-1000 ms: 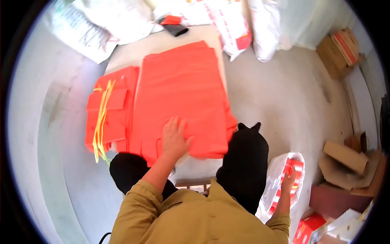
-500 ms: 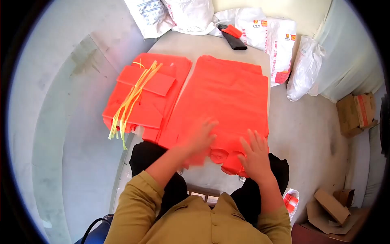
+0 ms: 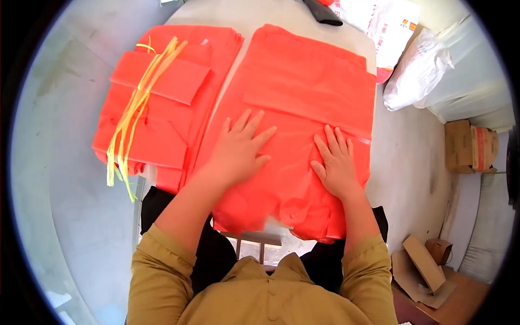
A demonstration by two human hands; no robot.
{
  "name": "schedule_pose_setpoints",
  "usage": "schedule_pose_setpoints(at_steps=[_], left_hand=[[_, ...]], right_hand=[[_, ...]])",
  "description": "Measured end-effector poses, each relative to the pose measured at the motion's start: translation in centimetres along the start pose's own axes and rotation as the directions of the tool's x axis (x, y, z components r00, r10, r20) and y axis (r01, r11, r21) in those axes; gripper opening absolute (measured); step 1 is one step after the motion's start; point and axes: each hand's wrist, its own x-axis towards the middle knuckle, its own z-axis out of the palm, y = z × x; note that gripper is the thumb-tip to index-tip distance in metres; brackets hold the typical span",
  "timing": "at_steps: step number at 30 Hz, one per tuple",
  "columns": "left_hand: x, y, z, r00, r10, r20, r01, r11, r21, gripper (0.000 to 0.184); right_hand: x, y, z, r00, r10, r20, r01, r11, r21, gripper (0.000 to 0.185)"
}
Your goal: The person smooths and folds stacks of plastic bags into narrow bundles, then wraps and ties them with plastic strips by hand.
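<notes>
A flat stack of red plastic bags (image 3: 311, 70) lies on the table in front of me, with crumpled, cut-out ends at its near edge. My left hand (image 3: 240, 149) rests palm down on the left part of this stack, fingers spread. On its right part my right hand (image 3: 337, 162) lies flat, fingers stretched forward. A fold runs across the top bag beyond both hands. To the left sits a second pile of red bags (image 3: 197, 54) with folded bundles on top. Yellow plastic strips (image 3: 142, 95) lie across that pile.
The pale table top (image 3: 216, 13) shows beyond the piles. Printed white sacks (image 3: 392, 38) and a white plastic bag (image 3: 418, 70) stand at the back right. Cardboard boxes (image 3: 460, 146) and opened cardboard (image 3: 422, 265) are on the right. My legs are under the table's near edge.
Both hands have moved forward from the stack's near edge and now lie flat on it. A fold has appeared across the top bag. The view has shifted closer to the table.
</notes>
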Motion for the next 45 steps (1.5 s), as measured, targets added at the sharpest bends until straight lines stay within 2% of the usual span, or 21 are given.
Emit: schedule_pose_setpoints(at_steps=[4, 7, 10, 13, 16, 19, 22, 25, 28, 31, 32, 34, 40, 45], left_hand=[[-0.1, -0.7, -0.8, 0.999, -0.045, 0.024, 0.045, 0.999, -0.024, 0.072], [0.0, -0.3, -1.3, 0.998, -0.062, 0.01, 0.063, 0.998, -0.017, 0.073], [0.7, 0.2, -1.3, 0.996, -0.019, -0.083, 0.018, 1.0, -0.016, 0.072], [1.7, 0.0, -0.5, 0.996, -0.014, -0.085, 0.01, 0.999, -0.042, 0.073], [1.8, -0.3, 0.3, 0.998, -0.035, -0.055, 0.033, 0.999, -0.037, 0.074], [1.9, -0.3, 0.2, 0.998, -0.052, -0.026, 0.05, 0.997, -0.057, 0.074], [1.7, -0.6, 0.6, 0.997, -0.046, -0.065, 0.043, 0.998, -0.047, 0.072], [1.5, 0.0, -0.2, 0.992, -0.086, -0.092, 0.091, 0.995, 0.052, 0.071], [1.0, 0.8, -0.7, 0.992, -0.049, -0.119, 0.055, 0.997, 0.05, 0.072], [-0.1, 1.9, -1.5, 0.997, 0.072, -0.042, -0.074, 0.997, -0.039, 0.074], [-0.5, 2.2, -1.3, 0.994, 0.108, -0.022, -0.109, 0.993, -0.053, 0.075], [-1.3, 2.7, -0.9, 0.984, 0.177, 0.018, -0.175, 0.981, -0.081, 0.076], [-2.0, 3.1, 0.0, 0.98, 0.198, 0.037, -0.193, 0.975, -0.109, 0.082], [-2.3, 3.6, -2.1, 0.944, 0.277, 0.178, -0.229, 0.942, -0.247, 0.096]], right_hand=[[0.8, -1.9, -1.9, 0.999, 0.004, -0.04, -0.003, 1.0, 0.01, 0.064], [1.1, -1.8, -1.4, 0.999, -0.044, -0.006, 0.044, 0.999, 0.004, 0.066], [1.6, -1.8, -1.1, 0.997, -0.058, 0.048, 0.055, 0.997, 0.058, 0.069], [2.3, -2.6, -1.7, 0.997, 0.005, -0.082, 0.003, 0.995, 0.099, 0.068], [2.7, -2.0, -0.6, 1.0, -0.001, -0.014, 0.002, 0.997, 0.073, 0.065], [2.7, -2.3, -1.4, 0.998, -0.008, -0.06, 0.015, 0.994, 0.112, 0.059], [2.2, -2.9, -2.2, 0.989, -0.123, -0.083, 0.142, 0.947, 0.29, 0.049], [0.7, -3.7, -3.0, 0.979, -0.197, -0.045, 0.198, 0.889, 0.412, 0.044], [-1.1, -3.8, -4.1, 0.956, -0.285, 0.067, 0.245, 0.903, 0.354, 0.041], [-2.9, -4.6, -5.8, 0.924, -0.286, 0.252, 0.195, 0.922, 0.334, 0.047], [-3.3, -4.8, -5.7, 0.921, -0.29, 0.26, 0.21, 0.932, 0.295, 0.048], [-3.8, -5.0, -5.2, 0.915, -0.298, 0.274, 0.243, 0.945, 0.217, 0.051], [-4.4, -5.6, -4.0, 0.915, -0.381, 0.133, 0.346, 0.911, 0.226, 0.047], [-4.9, -5.1, -4.4, 0.912, -0.399, 0.101, 0.361, 0.893, 0.267, 0.03]])
